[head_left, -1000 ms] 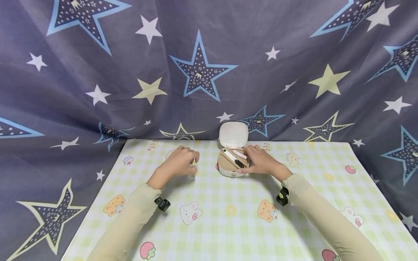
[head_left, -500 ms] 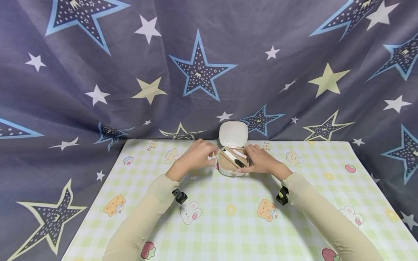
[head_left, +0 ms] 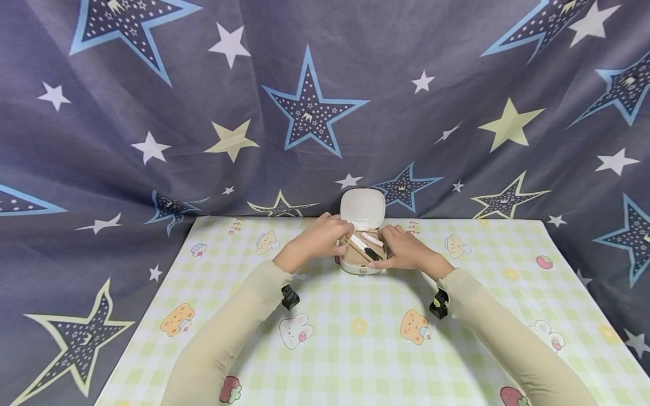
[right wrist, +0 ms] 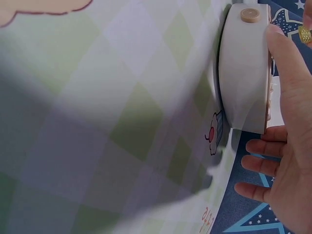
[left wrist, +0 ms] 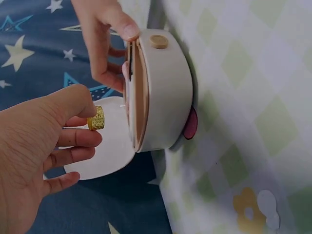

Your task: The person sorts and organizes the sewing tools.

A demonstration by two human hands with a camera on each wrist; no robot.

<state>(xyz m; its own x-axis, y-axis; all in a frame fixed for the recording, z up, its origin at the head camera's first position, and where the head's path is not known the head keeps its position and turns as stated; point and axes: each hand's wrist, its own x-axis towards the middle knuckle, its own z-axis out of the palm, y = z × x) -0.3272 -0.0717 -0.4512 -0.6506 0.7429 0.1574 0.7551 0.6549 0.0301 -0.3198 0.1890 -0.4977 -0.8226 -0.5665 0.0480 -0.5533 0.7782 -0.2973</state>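
Note:
My left hand [head_left: 323, 237] pinches a wide gold ring [left wrist: 97, 118] with a textured surface between thumb and index finger. It hovers at the left rim of a small white box [head_left: 359, 270], whose lid [head_left: 363, 207] stands raised at the back. My right hand [head_left: 408, 250] holds the box's right side, thumb on the front rim and fingers toward the back. Inside the beige interior lie a long white-and-black item [head_left: 364, 247] and a pinkish-white bar-shaped item [head_left: 373, 239]; their kinds are unclear. A round button [left wrist: 158, 42] marks the box front.
The box stands near the far edge of a table with a green checked cloth [head_left: 355, 349]. Behind it hangs a dark star-patterned curtain [head_left: 406, 141]. A small whitish shape [left wrist: 268, 208] shows beside a yellow flower print; print or object, I cannot tell.
My left hand has moved right, carrying the ring from the cloth left of the box to the box's left rim. The right hand stays at the box.

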